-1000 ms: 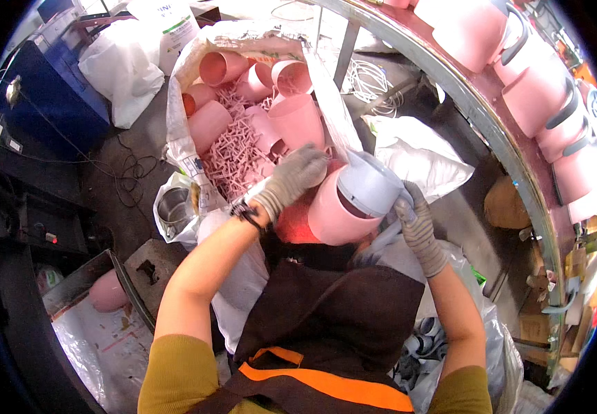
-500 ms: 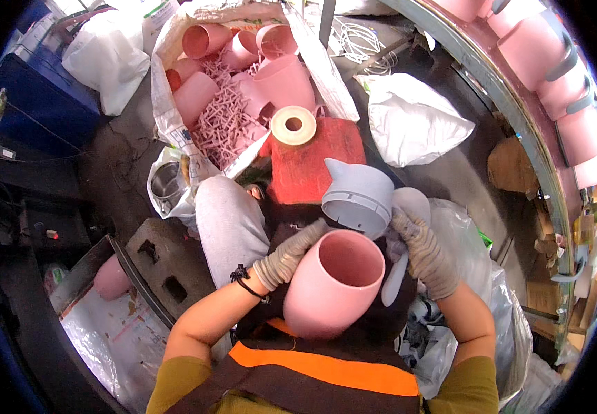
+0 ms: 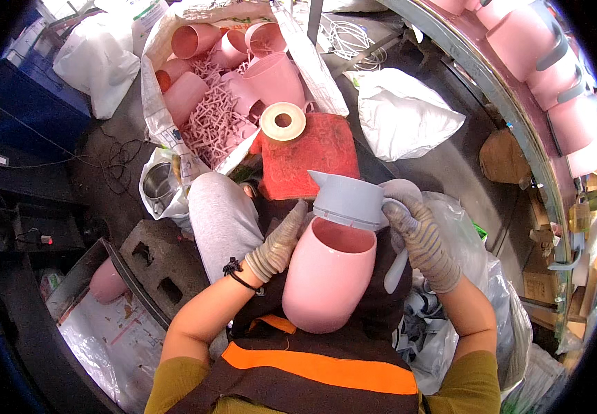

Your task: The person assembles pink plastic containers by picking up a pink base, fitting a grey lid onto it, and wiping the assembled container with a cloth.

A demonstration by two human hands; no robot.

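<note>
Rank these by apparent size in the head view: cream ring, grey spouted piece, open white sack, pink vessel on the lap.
1. Open white sack
2. Pink vessel (looks nearer the camera, so apparent size only)
3. Grey spouted piece
4. Cream ring

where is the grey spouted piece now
In the head view, just right of centre: the right hand holds the grey spouted piece at the mouth of the pink vessel.

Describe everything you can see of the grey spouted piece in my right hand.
The grey spouted piece is a short, round collar, smooth and plastic-looking, with a pointed spout at left and small notches along its lower rim. Your gloved right hand grips the handle at its right, whose lower end shows below. It's slightly tilted, over the open mouth of the pink vessel; contact between them is unclear.
</note>
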